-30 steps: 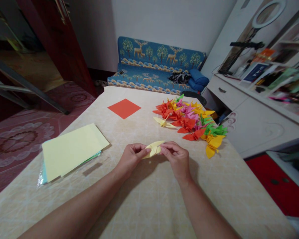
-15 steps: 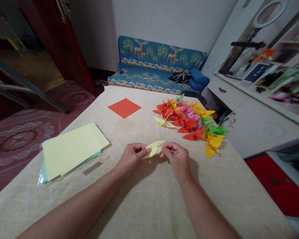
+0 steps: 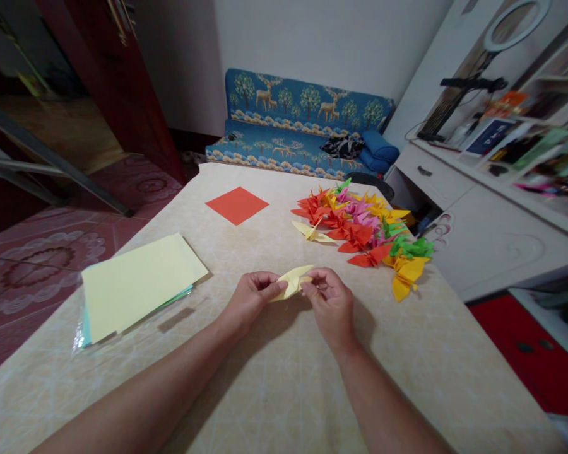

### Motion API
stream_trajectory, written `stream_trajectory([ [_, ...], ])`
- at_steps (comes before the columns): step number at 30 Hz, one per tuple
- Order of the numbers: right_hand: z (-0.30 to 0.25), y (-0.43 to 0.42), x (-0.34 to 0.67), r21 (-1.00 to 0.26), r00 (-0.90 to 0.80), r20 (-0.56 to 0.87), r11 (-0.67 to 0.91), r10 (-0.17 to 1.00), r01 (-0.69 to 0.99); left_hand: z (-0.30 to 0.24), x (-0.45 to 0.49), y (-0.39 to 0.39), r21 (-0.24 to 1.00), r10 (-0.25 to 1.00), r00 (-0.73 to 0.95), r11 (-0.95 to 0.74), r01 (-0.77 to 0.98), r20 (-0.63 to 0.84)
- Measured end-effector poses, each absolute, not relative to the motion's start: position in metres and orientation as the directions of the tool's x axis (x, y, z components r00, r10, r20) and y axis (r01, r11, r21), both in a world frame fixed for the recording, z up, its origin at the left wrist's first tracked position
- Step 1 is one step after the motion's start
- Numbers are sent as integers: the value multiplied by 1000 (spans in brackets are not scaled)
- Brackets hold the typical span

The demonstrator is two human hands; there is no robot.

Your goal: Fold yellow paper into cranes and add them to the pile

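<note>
A pale yellow origami crane (image 3: 293, 283), its wings spread, is held just over the table between both hands. My left hand (image 3: 252, 299) pinches its left side between thumb and fingers. On the other side, my right hand (image 3: 331, 304) is closed on the crane's right part, the thumb and fingertips at its small folded end, which they partly hide. Beyond the hands lies another pale yellow crane (image 3: 312, 233), beside a heap of red, orange, pink and green paper cranes (image 3: 355, 217).
A red paper square (image 3: 237, 205) lies flat at the table's far left. Nearer, a stack of pale yellow paper (image 3: 144, 284) rests on a clear plastic wrapper. Behind the patterned tablecloth (image 3: 284, 384) stands a blue sofa (image 3: 284, 149); a white cabinet (image 3: 497, 233) is at right.
My right hand has shifted slightly left, its thumb closer to the middle of the crane. The left hand keeps its pinch, and the crane stays in nearly the same place.
</note>
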State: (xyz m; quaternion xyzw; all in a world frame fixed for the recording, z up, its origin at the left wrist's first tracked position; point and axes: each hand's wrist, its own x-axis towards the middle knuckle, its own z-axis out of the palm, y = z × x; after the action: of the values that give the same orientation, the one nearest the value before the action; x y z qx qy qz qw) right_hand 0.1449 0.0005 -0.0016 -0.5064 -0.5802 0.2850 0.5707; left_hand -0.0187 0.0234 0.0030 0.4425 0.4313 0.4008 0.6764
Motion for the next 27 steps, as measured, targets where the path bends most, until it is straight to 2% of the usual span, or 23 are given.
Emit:
stream_trajectory([
  [4,3,-2,147,-873,133,427,370,894,318,2,-19,23,941,912,336,300,-156,-235],
  [7,4,-5,146,-890,167,398,336,902,307,3,-18,23,940,911,335,305,-157,-240],
  [9,2,-5,143,-936,195,318,275,928,219,4,-17,22,944,920,318,289,-158,-229],
  [11,-2,-5,139,-974,191,228,221,955,60,4,-16,23,951,932,306,253,-178,-191],
  [14,-5,-2,134,-978,131,123,143,984,-152,5,-14,23,938,942,317,202,-282,-108],
  [16,-5,-2,133,-972,49,57,66,997,-225,4,-14,23,913,941,331,195,-358,-71],
  [20,-1,-3,134,-965,-95,-10,-34,995,-259,4,-13,25,902,928,367,206,-380,-58],
  [27,1,-3,133,-962,-78,-40,-60,996,-266,4,-13,25,922,946,316,188,-337,-78],
])
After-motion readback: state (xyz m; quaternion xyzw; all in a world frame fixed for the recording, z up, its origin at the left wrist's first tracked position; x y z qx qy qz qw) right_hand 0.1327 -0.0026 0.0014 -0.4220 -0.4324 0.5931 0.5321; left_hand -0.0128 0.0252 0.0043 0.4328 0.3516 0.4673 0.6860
